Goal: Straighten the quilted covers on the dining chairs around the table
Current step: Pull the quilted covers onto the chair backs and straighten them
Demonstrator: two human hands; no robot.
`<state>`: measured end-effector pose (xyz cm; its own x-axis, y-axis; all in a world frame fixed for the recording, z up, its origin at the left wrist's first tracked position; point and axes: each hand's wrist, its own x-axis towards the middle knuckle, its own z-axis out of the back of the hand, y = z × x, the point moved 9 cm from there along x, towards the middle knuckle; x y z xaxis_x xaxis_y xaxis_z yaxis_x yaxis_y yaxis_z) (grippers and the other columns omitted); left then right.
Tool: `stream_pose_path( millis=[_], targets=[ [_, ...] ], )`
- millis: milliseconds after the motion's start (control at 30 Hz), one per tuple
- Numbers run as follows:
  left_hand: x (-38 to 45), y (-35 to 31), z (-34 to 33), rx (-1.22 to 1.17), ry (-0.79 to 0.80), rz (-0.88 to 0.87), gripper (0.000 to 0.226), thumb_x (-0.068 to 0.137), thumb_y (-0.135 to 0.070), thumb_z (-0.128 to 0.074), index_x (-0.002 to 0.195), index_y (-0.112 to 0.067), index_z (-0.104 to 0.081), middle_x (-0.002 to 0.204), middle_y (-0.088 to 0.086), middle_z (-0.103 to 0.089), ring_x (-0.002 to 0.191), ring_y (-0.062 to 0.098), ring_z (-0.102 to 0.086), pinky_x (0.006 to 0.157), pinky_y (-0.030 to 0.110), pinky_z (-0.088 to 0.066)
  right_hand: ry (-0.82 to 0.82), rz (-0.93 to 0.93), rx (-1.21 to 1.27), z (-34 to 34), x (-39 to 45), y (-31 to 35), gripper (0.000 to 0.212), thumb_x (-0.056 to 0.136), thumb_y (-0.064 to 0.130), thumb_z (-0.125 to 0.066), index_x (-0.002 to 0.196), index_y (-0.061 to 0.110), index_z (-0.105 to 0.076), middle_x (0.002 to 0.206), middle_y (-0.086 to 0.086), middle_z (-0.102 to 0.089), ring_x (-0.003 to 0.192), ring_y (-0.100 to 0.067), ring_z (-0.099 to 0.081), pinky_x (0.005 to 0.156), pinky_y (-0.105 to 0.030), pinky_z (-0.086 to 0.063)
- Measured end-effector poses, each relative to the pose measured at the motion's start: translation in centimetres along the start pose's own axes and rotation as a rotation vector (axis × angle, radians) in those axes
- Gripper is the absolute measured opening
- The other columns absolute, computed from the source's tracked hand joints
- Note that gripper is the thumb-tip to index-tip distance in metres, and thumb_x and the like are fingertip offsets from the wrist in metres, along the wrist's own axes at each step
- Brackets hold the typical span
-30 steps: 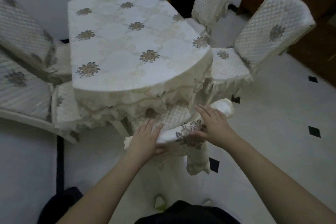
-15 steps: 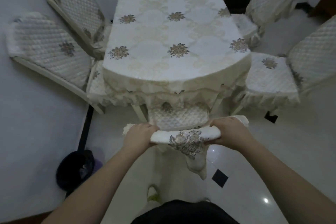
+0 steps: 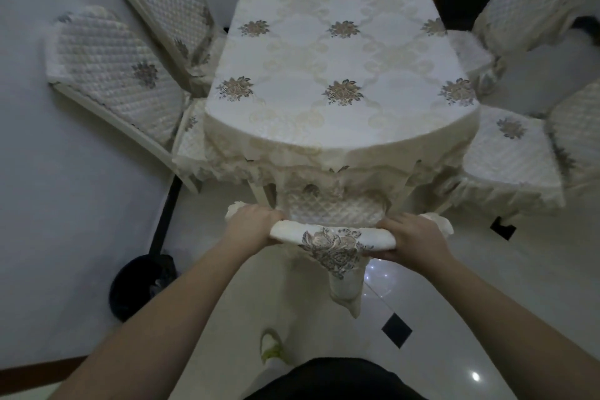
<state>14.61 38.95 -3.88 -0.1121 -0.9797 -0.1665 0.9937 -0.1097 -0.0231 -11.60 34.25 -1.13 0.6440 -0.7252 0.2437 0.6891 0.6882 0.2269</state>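
The nearest dining chair is pushed under the table end, its cream quilted cover (image 3: 331, 239) draped over the backrest top, with a grey-gold flower patch hanging down the back. My left hand (image 3: 250, 226) grips the left end of the covered backrest top. My right hand (image 3: 415, 237) grips the right end, fingers curled round the padded edge. The chair's quilted seat pad (image 3: 331, 208) shows just beyond, under the tablecloth fringe.
The table (image 3: 341, 52) wears a cream flowered cloth. Two covered chairs (image 3: 113, 68) lean at the left by the wall, two more chairs (image 3: 513, 146) stand at the right. A dark bin (image 3: 139, 286) sits on the floor at lower left. My foot (image 3: 272, 347) is below.
The view has swung to face the table end squarely. Both hands went from resting flat on the cover to gripping the two ends of the backrest top.
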Motion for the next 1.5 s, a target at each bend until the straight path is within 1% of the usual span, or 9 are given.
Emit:
stream_pose_path(
  millis=[167, 400, 600, 667, 833, 1067, 1267, 1367, 1500],
  targets=[
    [0.9, -1.7, 0.0, -0.066, -0.045, -0.027, 0.027, 0.069, -0.045, -0.071, 0.087, -0.026, -0.07, 0.079, -0.002, -0.07, 0.075, 0.023, -0.065, 0.063, 0.029, -0.045, 0.02, 0.012, 0.029, 0.7, 0.2, -2.1, 0.064, 0.068, 0.085, -0.045, 0.085, 0.029, -0.072, 0.073, 0.009, -0.069, 0.065, -0.016, -0.065, 0.053, -0.029, -0.048],
    [1.4, -3.0, 0.5, -0.098, -0.137, -0.088, 0.028, 0.063, -0.042, -0.081, 0.08, -0.023, -0.07, 0.071, 0.001, -0.069, 0.065, 0.027, -0.065, 0.055, 0.031, -0.046, 0.222, -0.109, -0.004, 0.4, 0.5, -4.3, 0.071, 0.056, 0.091, -0.041, 0.091, 0.035, -0.068, 0.079, 0.011, -0.07, 0.075, -0.011, -0.065, 0.063, -0.032, -0.051],
    [1.3, -3.1, 0.6, -0.135, -0.075, -0.088, 0.027, 0.073, -0.04, -0.075, 0.093, -0.023, -0.071, 0.087, 0.003, -0.072, 0.081, 0.028, -0.066, 0.066, 0.035, -0.049, 0.273, -0.146, -0.01, 0.4, 0.2, -3.7, 0.083, 0.049, 0.094, -0.029, 0.096, 0.037, -0.067, 0.083, 0.009, -0.07, 0.079, -0.012, -0.065, 0.063, -0.03, -0.049],
    [1.3, -2.4, 0.2, -0.128, -0.023, -0.062, 0.027, 0.074, -0.043, -0.073, 0.095, -0.026, -0.07, 0.09, 0.001, -0.071, 0.085, 0.026, -0.065, 0.07, 0.036, -0.05, 0.273, -0.136, -0.049, 0.2, 0.0, -3.2, 0.078, 0.052, 0.094, -0.032, 0.091, 0.036, -0.067, 0.078, 0.009, -0.069, 0.075, -0.012, -0.065, 0.058, -0.028, -0.044],
    [1.4, -1.9, -0.2, -0.054, 0.007, -0.034, 0.026, 0.074, -0.047, -0.067, 0.093, -0.03, -0.066, 0.089, -0.002, -0.068, 0.085, 0.022, -0.064, 0.068, 0.032, -0.044, 0.113, -0.109, -0.029, 0.4, -0.5, -2.7, 0.068, 0.056, 0.092, -0.039, 0.076, 0.032, -0.064, 0.065, 0.008, -0.064, 0.065, -0.016, -0.063, 0.052, -0.025, -0.029],
    [1.2, -2.3, 0.2, -0.073, 0.004, -0.02, 0.023, 0.076, -0.042, -0.068, 0.084, -0.021, -0.063, 0.083, 0.002, -0.067, 0.08, 0.024, -0.062, 0.062, 0.032, -0.038, 0.178, -0.129, 0.091, 0.4, -0.4, -2.7, 0.072, 0.055, 0.093, -0.041, 0.085, 0.034, -0.066, 0.072, 0.009, -0.066, 0.07, -0.013, -0.061, 0.058, -0.031, -0.045],
    [0.4, -2.8, -0.4, -0.076, 0.034, 0.0, 0.025, 0.074, -0.044, -0.071, 0.086, -0.023, -0.064, 0.087, 0.001, -0.067, 0.084, 0.024, -0.062, 0.067, 0.034, -0.046, 0.215, -0.124, 0.104, 1.0, -0.7, -2.3, 0.062, 0.056, 0.087, -0.053, 0.086, 0.034, -0.067, 0.074, 0.013, -0.064, 0.073, -0.012, -0.059, 0.064, -0.03, -0.042],
    [-0.5, -3.0, -0.8, -0.08, 0.032, 0.01, 0.033, 0.073, -0.048, -0.071, 0.094, -0.024, -0.063, 0.092, -0.001, -0.066, 0.088, 0.024, -0.062, 0.07, 0.035, -0.049, 0.243, -0.129, 0.085, 0.9, -1.0, -2.4, 0.055, 0.057, 0.08, -0.064, 0.088, 0.034, -0.067, 0.079, 0.011, -0.065, 0.076, -0.013, -0.057, 0.063, -0.028, -0.034],
    [-0.7, -3.2, -0.7, -0.091, 0.059, 0.006, 0.033, 0.073, -0.045, -0.072, 0.1, -0.027, -0.064, 0.096, -0.001, -0.068, 0.09, 0.024, -0.062, 0.073, 0.037, -0.05, 0.265, -0.14, 0.08, 0.8, -1.1, -2.2, 0.052, 0.058, 0.077, -0.068, 0.085, 0.032, -0.067, 0.075, 0.01, -0.065, 0.075, -0.016, -0.057, 0.062, -0.028, -0.034]
  ],
)
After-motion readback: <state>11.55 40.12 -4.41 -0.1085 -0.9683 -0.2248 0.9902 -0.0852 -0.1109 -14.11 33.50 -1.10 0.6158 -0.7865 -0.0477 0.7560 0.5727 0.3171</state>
